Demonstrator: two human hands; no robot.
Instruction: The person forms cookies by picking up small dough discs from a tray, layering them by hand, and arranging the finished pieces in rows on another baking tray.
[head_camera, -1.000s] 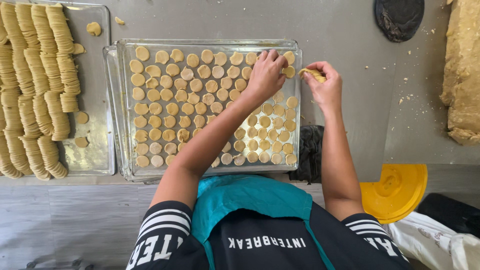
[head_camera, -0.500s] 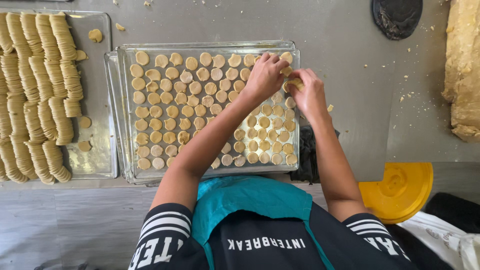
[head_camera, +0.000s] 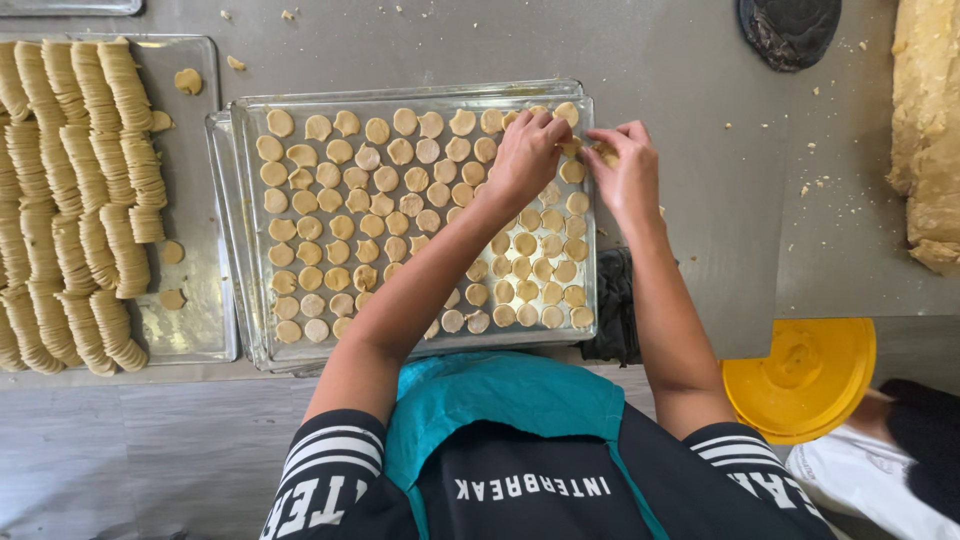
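Observation:
A metal baking tray (head_camera: 243, 230) holds several rows of small round dough discs (head_camera: 385, 178). My left hand (head_camera: 525, 152) reaches across it to the far right corner, fingers curled, and pinches a dough disc (head_camera: 571, 147) there. My right hand (head_camera: 628, 172) is just to the right, over the tray's right rim, with its fingertips closed on another dough disc (head_camera: 603, 152). The two hands nearly touch. My left forearm hides part of the rows in the middle of the tray.
A second tray (head_camera: 190, 320) on the left carries long stacked rows of discs (head_camera: 80, 200). At the far right edge lies a big block of dough (head_camera: 935, 130). A yellow bowl (head_camera: 800, 375) sits at the lower right, a dark round lid (head_camera: 790, 30) at the top, and a dark cloth (head_camera: 612, 305) beside the tray.
My right hand has moved left with its dough disc, from beside the tray to the far right corner, next to my left hand. The left hand has barely moved.

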